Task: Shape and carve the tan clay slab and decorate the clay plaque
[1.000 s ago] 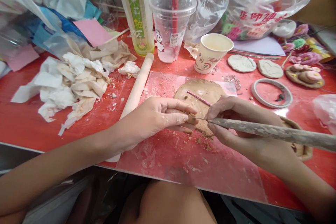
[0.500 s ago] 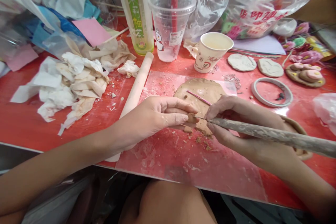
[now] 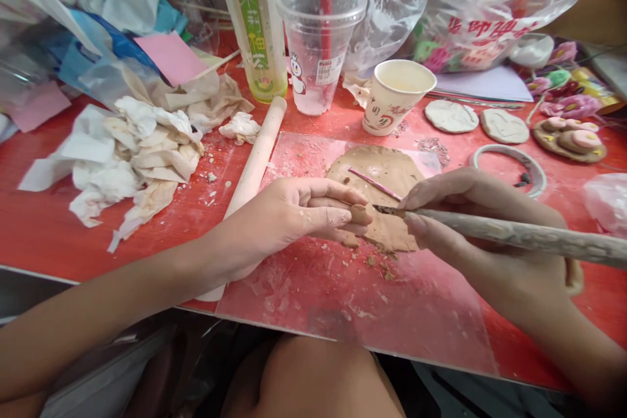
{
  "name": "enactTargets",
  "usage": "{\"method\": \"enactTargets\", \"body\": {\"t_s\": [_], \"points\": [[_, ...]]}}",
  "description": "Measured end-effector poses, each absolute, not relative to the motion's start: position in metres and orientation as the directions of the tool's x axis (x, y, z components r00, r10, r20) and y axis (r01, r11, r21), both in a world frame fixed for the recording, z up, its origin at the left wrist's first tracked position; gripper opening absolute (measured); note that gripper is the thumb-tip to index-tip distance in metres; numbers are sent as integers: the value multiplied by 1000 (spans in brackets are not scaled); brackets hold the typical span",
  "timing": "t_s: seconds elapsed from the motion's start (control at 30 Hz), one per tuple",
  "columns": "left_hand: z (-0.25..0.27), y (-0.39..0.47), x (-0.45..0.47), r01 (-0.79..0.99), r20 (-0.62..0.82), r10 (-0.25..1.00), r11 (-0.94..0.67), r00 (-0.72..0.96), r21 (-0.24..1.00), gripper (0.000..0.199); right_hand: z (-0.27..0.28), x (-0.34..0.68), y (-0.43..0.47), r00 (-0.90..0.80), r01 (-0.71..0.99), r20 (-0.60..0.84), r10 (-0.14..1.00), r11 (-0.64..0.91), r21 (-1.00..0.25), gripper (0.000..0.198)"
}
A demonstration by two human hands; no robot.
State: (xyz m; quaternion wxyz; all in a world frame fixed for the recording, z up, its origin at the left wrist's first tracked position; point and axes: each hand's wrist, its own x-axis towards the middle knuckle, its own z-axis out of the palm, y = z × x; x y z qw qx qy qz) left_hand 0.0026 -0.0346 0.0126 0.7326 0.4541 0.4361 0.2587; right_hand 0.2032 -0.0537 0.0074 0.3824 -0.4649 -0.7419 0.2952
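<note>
A small piece of brown clay (image 3: 360, 214) is pinched between the thumb and fingers of my left hand (image 3: 298, 212). My right hand (image 3: 480, 222) grips a clay-smeared sculpting tool (image 3: 519, 235) like a pen; its thin dark tip points left, a short gap from the small piece. Under and behind both hands, a flat slab of brown clay (image 3: 382, 166) lies on a clear plastic sheet (image 3: 304, 300). A thin pink stick (image 3: 369, 181) rests on the slab. Clay crumbs (image 3: 377, 264) are scattered at the slab's near edge.
A rolling pin (image 3: 259, 150) lies left of the slab, beside crumpled tissues (image 3: 142, 150). Behind stand a green bottle (image 3: 257, 32), a plastic cup (image 3: 318, 32) and a paper cup (image 3: 396, 98). To the right are a tape roll (image 3: 536, 173), clay discs (image 3: 450, 116) and a plastic bag (image 3: 490, 26).
My right hand has drawn back to the right and slightly up, taking the tool tip away from the small clay piece. My left hand has barely moved.
</note>
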Motion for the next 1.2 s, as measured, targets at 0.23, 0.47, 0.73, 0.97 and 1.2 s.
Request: {"method": "enactTargets", "body": {"t_s": [0.23,0.47,0.73,0.97,1.2], "points": [[10,-33,1,1,-380,791,433,480,901,15,7,200,-56,-231,536,309,923,386,-751,8],[11,-34,3,26,-389,777,434,494,900,18,5,198,-55,-208,523,282,937,350,-777,7],[13,-35,0,134,-337,820,311,462,941,13,6,198,-53,-197,504,274,941,337,-795,6],[10,-33,2,83,-326,826,326,460,942,19,-2,201,-48,-175,437,227,958,282,-854,6],[7,-32,2,115,-324,834,305,447,945,14,-3,201,-45,-192,407,199,961,262,-875,7]]}}
